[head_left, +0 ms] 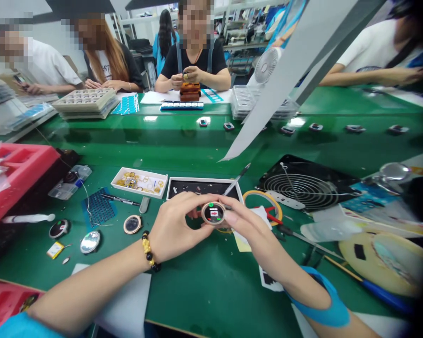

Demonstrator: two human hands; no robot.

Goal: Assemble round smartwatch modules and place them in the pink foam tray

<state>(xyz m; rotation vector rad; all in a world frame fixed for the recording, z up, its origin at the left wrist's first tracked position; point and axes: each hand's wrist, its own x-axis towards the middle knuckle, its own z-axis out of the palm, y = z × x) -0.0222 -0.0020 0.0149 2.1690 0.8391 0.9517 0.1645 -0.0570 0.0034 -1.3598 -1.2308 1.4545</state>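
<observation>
Between both hands I hold a round smartwatch case (213, 213) with a lit screen showing a red and white icon and green marks. My left hand (178, 225) grips its left side between thumb and fingers. From the right, the fingers and thumb of my right hand (241, 220) close on its other edge. Behind it lies a white box with a black inside (204, 184), a pair of tweezers or a pen-like tool (237, 179) leaning on its rim. Left of my left hand rest a gold-rimmed watch case (132, 224), a silver round case (90, 241) and a dark-faced watch (59, 228).
A white box of gold rings (139, 183), a marker (120, 199) and a red tray (24, 173) lie to the left. On the right are yellow tape (275, 206), a fan with a wire guard (299, 185) and a screwdriver (384, 293). Co-workers sit across the green bench (155, 141).
</observation>
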